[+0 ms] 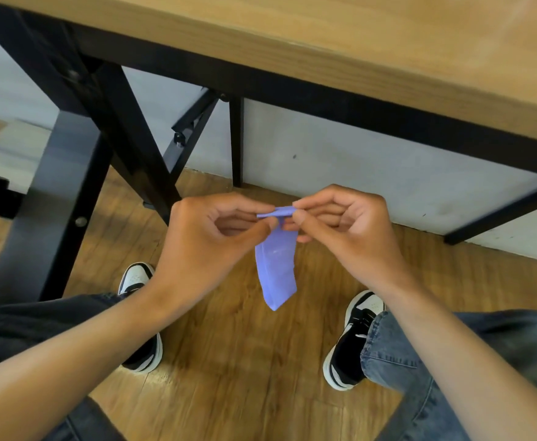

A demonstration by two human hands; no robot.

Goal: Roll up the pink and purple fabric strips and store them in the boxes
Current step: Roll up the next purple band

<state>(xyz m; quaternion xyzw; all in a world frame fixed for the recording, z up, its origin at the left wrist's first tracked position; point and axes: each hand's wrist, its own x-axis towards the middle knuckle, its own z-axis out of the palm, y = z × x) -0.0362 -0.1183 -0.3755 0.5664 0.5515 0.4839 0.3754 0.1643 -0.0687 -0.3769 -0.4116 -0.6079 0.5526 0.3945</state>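
The strip [276, 265] hangs between the left hand [210, 237] and right hand [353, 230], before the table [388, 43], above the floor [244, 361].

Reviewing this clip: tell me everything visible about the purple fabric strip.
The purple fabric strip is a narrow band of thin, soft-looking lilac cloth, faintly translucent. Its top end is rolled or folded into a small tight bar, pinched from either side by the left hand and the right hand. The rest hangs freely, slightly creased lengthwise, ending in a slanted tip. It is held in the air below the table edge, above the wooden floor, touching nothing but the fingers.
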